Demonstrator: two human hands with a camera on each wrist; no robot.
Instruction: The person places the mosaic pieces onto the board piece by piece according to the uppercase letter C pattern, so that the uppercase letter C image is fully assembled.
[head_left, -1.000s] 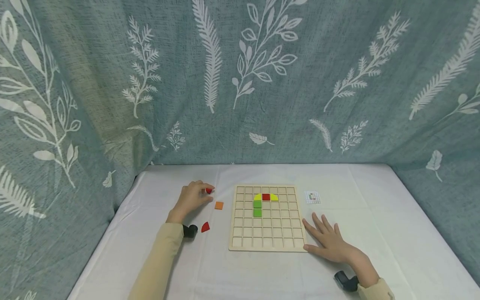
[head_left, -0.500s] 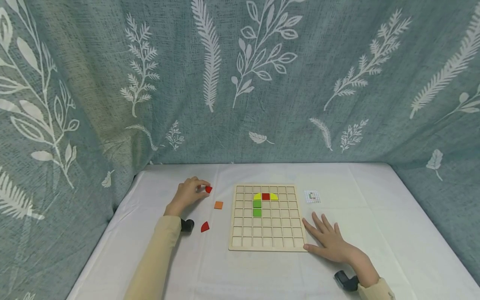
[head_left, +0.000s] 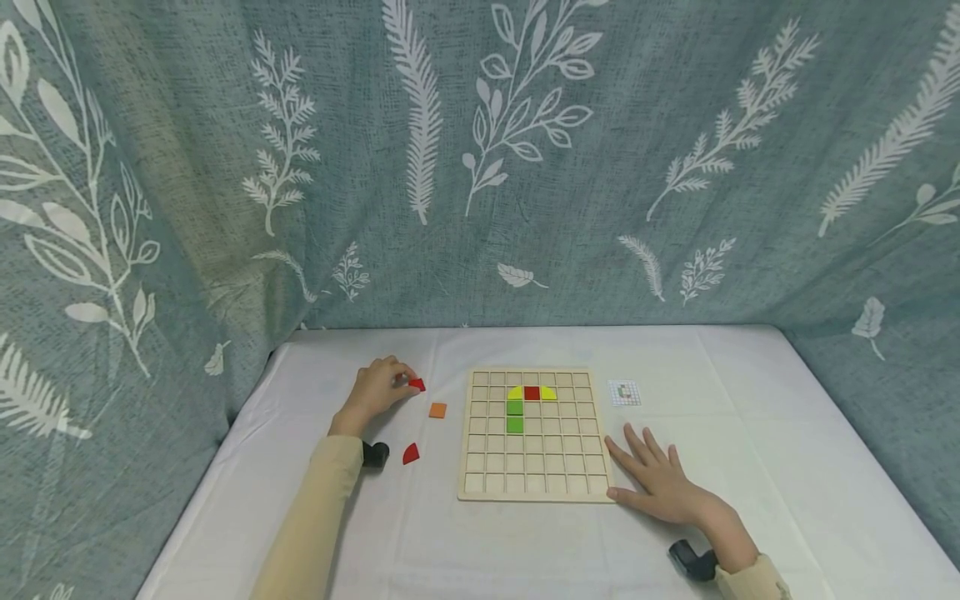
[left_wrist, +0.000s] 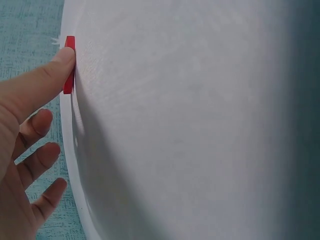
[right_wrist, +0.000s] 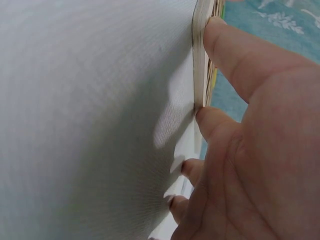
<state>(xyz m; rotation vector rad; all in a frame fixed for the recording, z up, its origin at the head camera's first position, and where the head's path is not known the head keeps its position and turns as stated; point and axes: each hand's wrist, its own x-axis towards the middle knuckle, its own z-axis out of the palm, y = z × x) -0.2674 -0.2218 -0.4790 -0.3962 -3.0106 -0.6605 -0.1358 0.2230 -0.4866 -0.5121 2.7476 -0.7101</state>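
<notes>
My left hand point(head_left: 377, 389) pinches a small red tile point(head_left: 417, 385) between thumb and fingers, left of the wooden grid board point(head_left: 497, 481). In the left wrist view, the thumb presses on this red tile point(left_wrist: 70, 65), seen edge-on, while the other fingers are loosely bent. With fingers spread, my right hand point(head_left: 660, 486) lies by the board's right side. Thumb and index fingertip touch the board's edge point(right_wrist: 199, 55) in the right wrist view. On the grid sit two yellow rounded tiles point(head_left: 515, 393), a red square tile point(head_left: 532, 393) between them, and two green tiles point(head_left: 514, 417) below.
An orange square tile point(head_left: 438, 411) and a red quarter-circle tile point(head_left: 411, 453) lie on the white cloth between left arm and board. A small printed grid card point(head_left: 624, 393) lies right of the board. A leaf-patterned curtain point(head_left: 450, 167) hangs behind the table.
My left hand has drawn slightly left, and the red tile is turned a little between its fingers. The right hand and the board have stayed put.
</notes>
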